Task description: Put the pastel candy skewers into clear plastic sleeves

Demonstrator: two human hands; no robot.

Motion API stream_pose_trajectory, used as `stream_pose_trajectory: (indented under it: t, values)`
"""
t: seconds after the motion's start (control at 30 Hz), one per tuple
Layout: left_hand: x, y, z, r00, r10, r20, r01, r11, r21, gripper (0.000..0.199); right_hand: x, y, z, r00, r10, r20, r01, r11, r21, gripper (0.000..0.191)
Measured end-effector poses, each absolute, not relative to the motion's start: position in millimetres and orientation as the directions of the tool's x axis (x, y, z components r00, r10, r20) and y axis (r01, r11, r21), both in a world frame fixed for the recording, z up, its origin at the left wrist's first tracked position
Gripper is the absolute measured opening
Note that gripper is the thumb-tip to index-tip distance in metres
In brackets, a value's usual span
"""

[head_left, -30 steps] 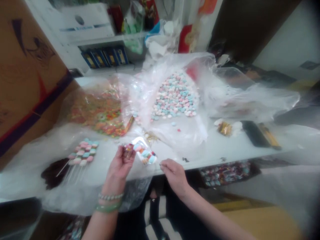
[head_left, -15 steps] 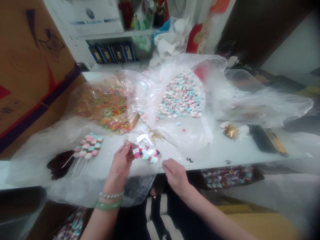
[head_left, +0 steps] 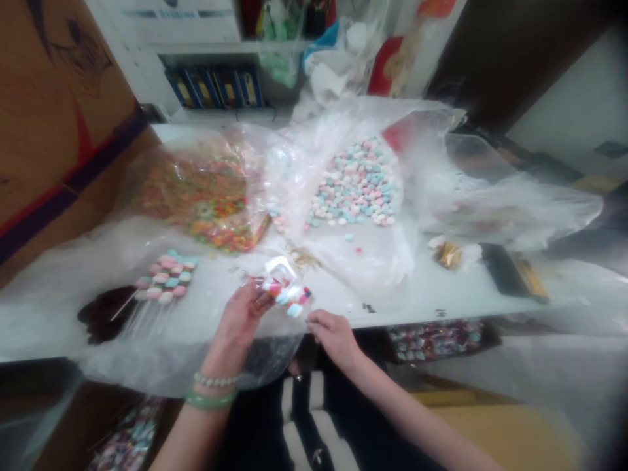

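Note:
My left hand (head_left: 243,313) is closed on the left side of a small clear packet (head_left: 280,267) with colourful printing. Pink, blue and white marshmallows (head_left: 293,305) show at the packet's lower right part. My right hand (head_left: 333,337) is pinched near that lower end; whatever its fingertips hold is too blurred to make out. Left of my hands, a bunch of marshmallows on white sticks (head_left: 165,278) lies beside a dark brown pile (head_left: 105,314). Gold twist ties (head_left: 304,258) lie just beyond the packet.
An open plastic bag of loose pastel marshmallows (head_left: 353,186) lies at the back middle. Left of it is a bag of orange and green gummies (head_left: 196,203). A large cardboard box (head_left: 59,131) stands at far left. Below the table edge sits a box of wrapped sweets (head_left: 436,340).
The view has shifted slightly. My right hand has come a little closer to the packet, and the packet has tilted slightly in my left hand.

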State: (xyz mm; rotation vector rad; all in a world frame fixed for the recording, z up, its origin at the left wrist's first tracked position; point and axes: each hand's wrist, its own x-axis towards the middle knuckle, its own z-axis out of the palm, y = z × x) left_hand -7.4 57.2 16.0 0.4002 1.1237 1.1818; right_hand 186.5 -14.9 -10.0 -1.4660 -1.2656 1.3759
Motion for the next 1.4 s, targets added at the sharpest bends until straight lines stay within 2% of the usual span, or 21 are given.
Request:
stream_pose_trajectory:
  t: [0.13,0.27,0.37,0.47,0.57,0.67,0.77,0.83,0.93,1.1,1.2,1.3,1.4]
  values:
    - [-8,60,10,-0.065,0.865,-0.498,-0.505,0.402,0.763,0.015,188,-17,-14,-0.081,0.987,-0.141,0.313,-0.109,-0.944,0.018]
    - [-10,62,3,-0.057,0.852,-0.521,-0.504,0.425,0.751,0.017,191,-20,-12,-0.076,0.997,-0.002,0.499,0.036,-0.866,0.021]
    - [-10,61,-3,-0.045,0.863,-0.503,-0.494,0.419,0.762,0.021,191,-19,-11,-0.084,0.996,0.005,0.513,0.048,-0.857,0.02]
    - [-7,58,-9,-0.052,0.887,-0.459,-0.473,0.383,0.794,0.027,188,-15,-9,-0.066,0.994,-0.087,0.394,-0.054,-0.918,0.018]
    - [-2,56,-12,-0.079,0.877,-0.473,-0.486,0.38,0.787,0.024,182,-10,-7,-0.059,0.96,-0.273,0.111,-0.266,-0.958,0.018]
    - [-3,59,-9,-0.04,0.807,-0.589,-0.544,0.476,0.691,0.013,178,-6,-7,-0.125,0.873,-0.471,-0.196,-0.487,-0.851,0.018]
    - [-9,65,-3,0.013,0.762,-0.647,-0.583,0.532,0.614,0.014,177,-4,-8,-0.208,0.79,-0.577,-0.351,-0.611,-0.71,0.022]
    - [-13,69,0,0.019,0.766,-0.643,-0.608,0.519,0.601,0.018,177,-3,-9,-0.24,0.767,-0.595,-0.379,-0.638,-0.67,0.023]
    - [-17,71,1,0.012,0.773,-0.634,-0.631,0.497,0.595,0.02,177,-3,-10,-0.243,0.779,-0.578,-0.366,-0.625,-0.689,0.023]
    - [-10,65,-4,-0.02,0.832,-0.555,-0.573,0.445,0.688,0.014,173,-5,-12,-0.251,0.788,-0.562,-0.364,-0.614,-0.7,0.021]
    - [2,57,-7,-0.046,0.839,-0.542,-0.576,0.421,0.701,0.012,171,-6,-14,-0.385,0.73,-0.564,-0.436,-0.683,-0.587,0.019]
    - [11,51,-9,-0.057,0.802,-0.595,-0.623,0.437,0.649,0.014,168,-7,-21,-0.558,0.638,-0.532,-0.476,-0.77,-0.424,0.016]
    - [11,47,-9,-0.061,0.774,-0.63,-0.634,0.458,0.624,0.014,166,-7,-27,-0.585,0.612,-0.532,-0.502,-0.789,-0.354,0.016]
